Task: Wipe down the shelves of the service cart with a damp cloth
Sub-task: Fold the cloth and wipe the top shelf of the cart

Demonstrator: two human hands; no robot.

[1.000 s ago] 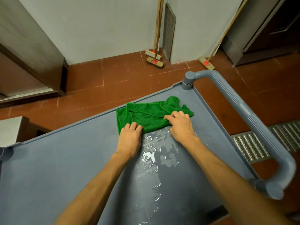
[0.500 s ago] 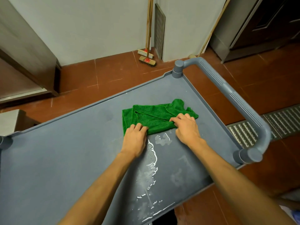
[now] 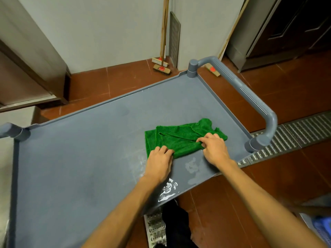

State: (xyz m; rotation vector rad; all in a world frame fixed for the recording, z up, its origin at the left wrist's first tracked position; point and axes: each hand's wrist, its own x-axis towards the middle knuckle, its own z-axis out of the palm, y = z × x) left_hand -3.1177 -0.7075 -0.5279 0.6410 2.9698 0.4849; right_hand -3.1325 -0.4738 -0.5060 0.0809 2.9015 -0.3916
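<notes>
With my left hand (image 3: 159,162) and right hand (image 3: 214,148) both pinching the near edge of the green cloth (image 3: 179,138) on the top shelf (image 3: 80,158) near the handle (image 3: 250,97), I judge only this wet corner wiped, the rest not yet done.

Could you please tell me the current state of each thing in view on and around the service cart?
Green cloth: folded over, lying on the top shelf.
Top shelf: partly wet, with water beaded near its front edge.
Left hand: grips the cloth's near corner.
Right hand: pinches a fold of the cloth.
Push brooms: leaning against the wall, heads on the floor.
</notes>
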